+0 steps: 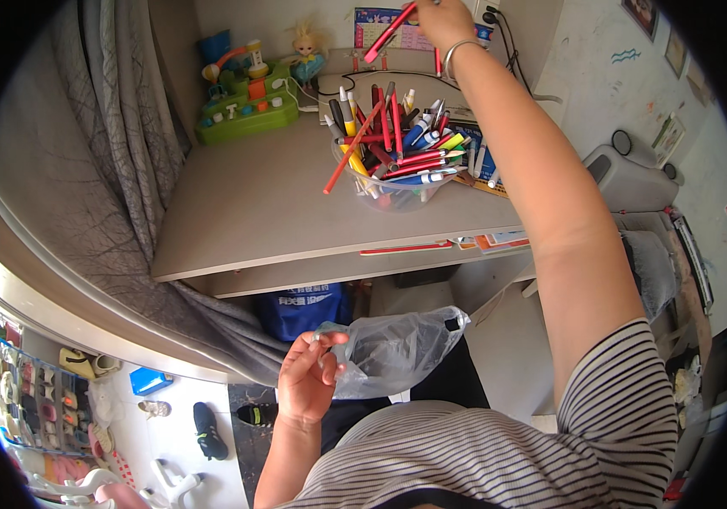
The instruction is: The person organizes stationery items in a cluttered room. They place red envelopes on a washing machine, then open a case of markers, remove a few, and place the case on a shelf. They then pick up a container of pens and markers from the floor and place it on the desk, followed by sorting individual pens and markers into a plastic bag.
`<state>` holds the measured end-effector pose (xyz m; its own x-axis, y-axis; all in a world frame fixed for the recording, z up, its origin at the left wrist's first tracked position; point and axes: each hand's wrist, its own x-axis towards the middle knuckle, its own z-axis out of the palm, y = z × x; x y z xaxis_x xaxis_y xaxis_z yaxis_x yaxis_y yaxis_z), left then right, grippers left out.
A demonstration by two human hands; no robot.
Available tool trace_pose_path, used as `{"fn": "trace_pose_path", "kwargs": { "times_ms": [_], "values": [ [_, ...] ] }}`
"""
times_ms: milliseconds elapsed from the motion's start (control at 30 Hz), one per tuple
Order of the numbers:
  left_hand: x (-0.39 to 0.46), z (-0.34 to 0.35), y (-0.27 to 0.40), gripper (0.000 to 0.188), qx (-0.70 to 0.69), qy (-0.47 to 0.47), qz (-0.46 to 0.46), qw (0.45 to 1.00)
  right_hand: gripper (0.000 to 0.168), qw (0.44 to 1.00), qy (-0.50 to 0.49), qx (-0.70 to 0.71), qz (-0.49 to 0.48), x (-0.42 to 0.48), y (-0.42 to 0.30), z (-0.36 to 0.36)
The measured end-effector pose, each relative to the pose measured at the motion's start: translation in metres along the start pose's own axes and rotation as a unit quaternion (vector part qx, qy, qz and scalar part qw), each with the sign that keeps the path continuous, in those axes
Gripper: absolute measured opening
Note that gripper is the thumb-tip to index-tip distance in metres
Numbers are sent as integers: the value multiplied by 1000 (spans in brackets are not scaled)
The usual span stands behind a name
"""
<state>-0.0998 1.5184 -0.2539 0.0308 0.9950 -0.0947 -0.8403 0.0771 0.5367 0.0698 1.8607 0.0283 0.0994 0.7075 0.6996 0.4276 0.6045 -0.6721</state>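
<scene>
My left hand (308, 375) pinches the edge of a clear plastic bag (395, 350) that lies over my lap, below the desk edge. My right hand (445, 24), with a bracelet at the wrist, reaches over the back of the desk and holds red pens (390, 33); how many is unclear. Nearer to me on the desk (242, 210) stands a clear plastic tub (401, 198) heaped with red, blue, yellow and grey pens. An orange-red stick-like pen (354, 149) leans out over its left rim.
A green toy set (249, 114) and a doll (307, 57) stand at the back left. White-and-blue pens (479, 159) lie right of the tub. Books (503, 240) fill part of the shelf below. A grey curtain (128, 127) hangs left; a blue bag (306, 308) sits under the desk.
</scene>
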Motion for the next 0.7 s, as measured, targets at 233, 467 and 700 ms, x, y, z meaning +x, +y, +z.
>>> {"fn": "trace_pose_path", "kwargs": {
  "times_ms": [233,467,700],
  "values": [
    [4,1,-6,12,1,-13,-11,1000,23,982,13,134,132,37,30,-6],
    [15,12,3,11,7,-29,-4,1000,33,916,-357,-181,11,-7,3,5],
    [26,25,21,11,24,-50,22,998,26,768,-579,-224,-159,-63,-40,-10]
  ]
}}
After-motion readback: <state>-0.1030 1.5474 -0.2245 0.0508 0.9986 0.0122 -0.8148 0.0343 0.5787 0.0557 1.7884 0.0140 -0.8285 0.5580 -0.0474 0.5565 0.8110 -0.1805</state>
